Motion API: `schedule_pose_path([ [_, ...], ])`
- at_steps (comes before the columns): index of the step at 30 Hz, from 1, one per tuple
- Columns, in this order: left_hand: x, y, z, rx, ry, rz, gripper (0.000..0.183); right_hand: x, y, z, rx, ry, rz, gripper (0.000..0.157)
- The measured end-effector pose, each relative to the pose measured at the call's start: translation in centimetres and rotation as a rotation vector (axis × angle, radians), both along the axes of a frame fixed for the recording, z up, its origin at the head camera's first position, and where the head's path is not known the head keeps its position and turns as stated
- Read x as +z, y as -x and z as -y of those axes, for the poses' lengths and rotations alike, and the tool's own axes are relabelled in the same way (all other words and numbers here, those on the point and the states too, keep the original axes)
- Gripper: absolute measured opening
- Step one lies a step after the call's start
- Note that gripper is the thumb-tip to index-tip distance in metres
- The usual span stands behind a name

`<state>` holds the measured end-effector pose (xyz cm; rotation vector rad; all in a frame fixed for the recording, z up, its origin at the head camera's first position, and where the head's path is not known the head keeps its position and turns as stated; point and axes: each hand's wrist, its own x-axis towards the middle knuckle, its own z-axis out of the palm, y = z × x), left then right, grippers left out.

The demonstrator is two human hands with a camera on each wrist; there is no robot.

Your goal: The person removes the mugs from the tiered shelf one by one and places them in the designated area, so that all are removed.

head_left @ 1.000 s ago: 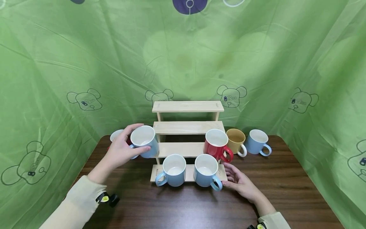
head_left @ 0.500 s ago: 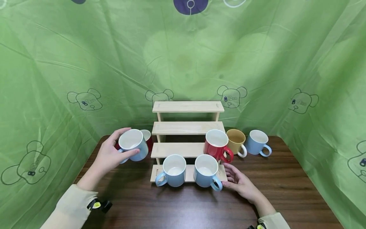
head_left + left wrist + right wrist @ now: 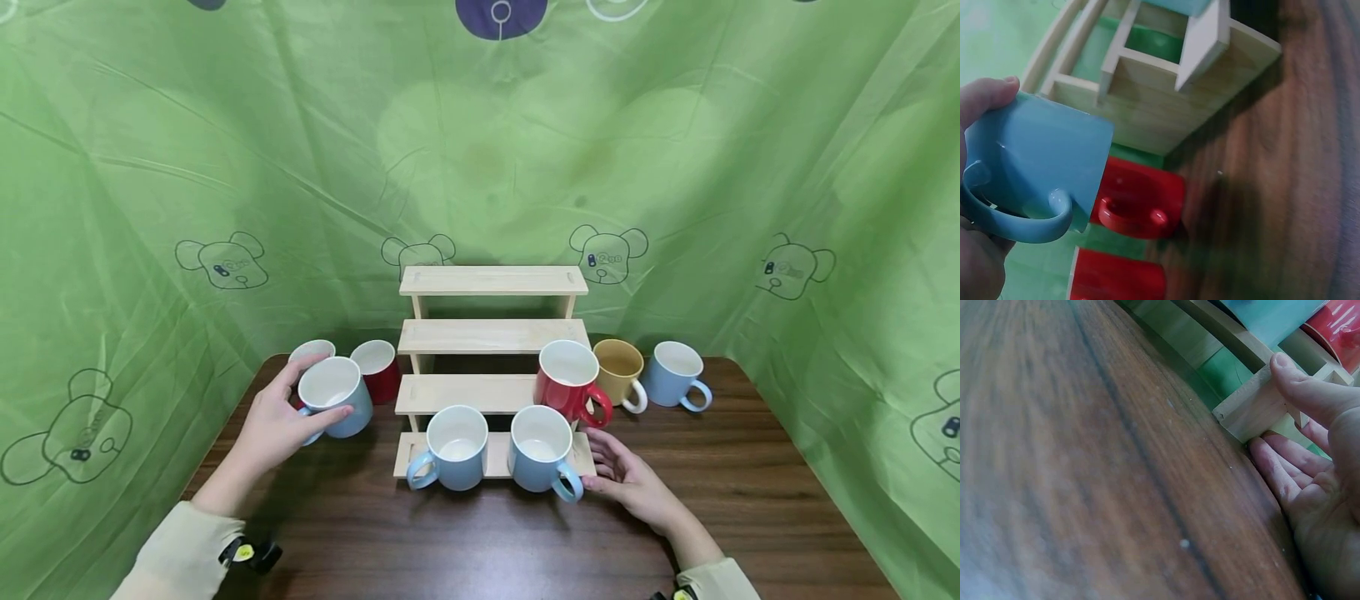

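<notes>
My left hand [image 3: 273,421] holds a light blue mug [image 3: 341,404] with a white inside, thumb on the near side and fingers behind. In the left wrist view, the mug [image 3: 1041,150] is off the table and its handle points toward my palm. My right hand [image 3: 637,487] grips the right end of the bottom step of a stepped wooden shelf [image 3: 491,335]. In the right wrist view, the thumb lies at the step's corner [image 3: 1254,406] and the fingers curl beside it. Two blue mugs [image 3: 457,450] [image 3: 540,450] stand on the bottom step, a red mug [image 3: 562,392] one step higher.
Behind the held mug stand two red mugs [image 3: 378,375] [image 3: 313,348], the left one partly hidden. Right of the shelf are a yellow mug [image 3: 618,371] with a white handle and a blue mug [image 3: 672,375]. Green cloth [image 3: 480,167] surrounds the dark wooden table [image 3: 480,542].
My left hand has carried the blue mug left and lower, away from the shelf, so both red mugs behind it show. My right hand has stayed at the step.
</notes>
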<state>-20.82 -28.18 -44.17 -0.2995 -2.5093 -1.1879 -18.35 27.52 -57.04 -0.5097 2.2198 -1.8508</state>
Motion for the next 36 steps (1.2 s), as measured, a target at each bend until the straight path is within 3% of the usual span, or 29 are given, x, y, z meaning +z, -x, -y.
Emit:
schedule_pose_path([
  [9, -2.5, -0.4, 1.0, 0.073, 0.039, 0.041, 0.086, 0.0, -0.1, 0.0, 0.001, 0.0, -0.004, 0.077],
  [17, -3.7, -0.5, 1.4, 0.111, 0.077, 0.067, 0.09, -0.4, 0.0, -0.1, 0.017, 0.025, -0.034, 0.076],
  [36, -6.4, -0.1, 2.0, 0.08, 0.071, 0.098, 0.091, -0.3, 0.0, -0.1, 0.023, 0.027, -0.03, 0.077],
])
